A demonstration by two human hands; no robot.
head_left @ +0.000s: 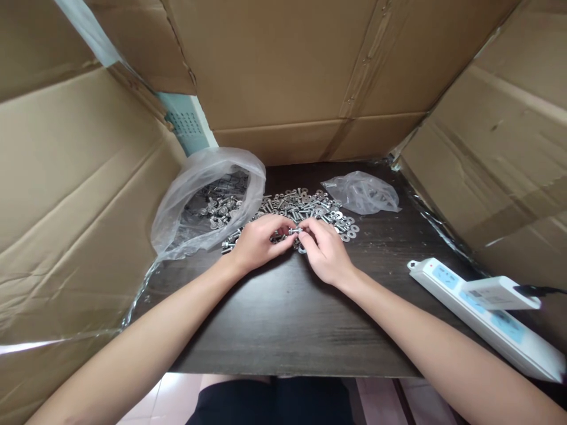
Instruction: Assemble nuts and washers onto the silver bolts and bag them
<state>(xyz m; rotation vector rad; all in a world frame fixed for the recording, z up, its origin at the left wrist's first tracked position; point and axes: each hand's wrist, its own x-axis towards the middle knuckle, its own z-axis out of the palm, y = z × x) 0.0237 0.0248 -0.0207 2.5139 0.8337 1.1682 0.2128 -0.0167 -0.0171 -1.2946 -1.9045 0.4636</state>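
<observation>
as my forearms slant inward, my left hand and right hand pinch a bolt between nearly closed fingertips.

Left hand beside right hand, fingers in close pinches.

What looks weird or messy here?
The cardboard walls have a gap at the back left, where a pale green surface shows through. A heap of bolts and washers lies loose beside the open plastic bag, so it looks a bit spilled.
</observation>
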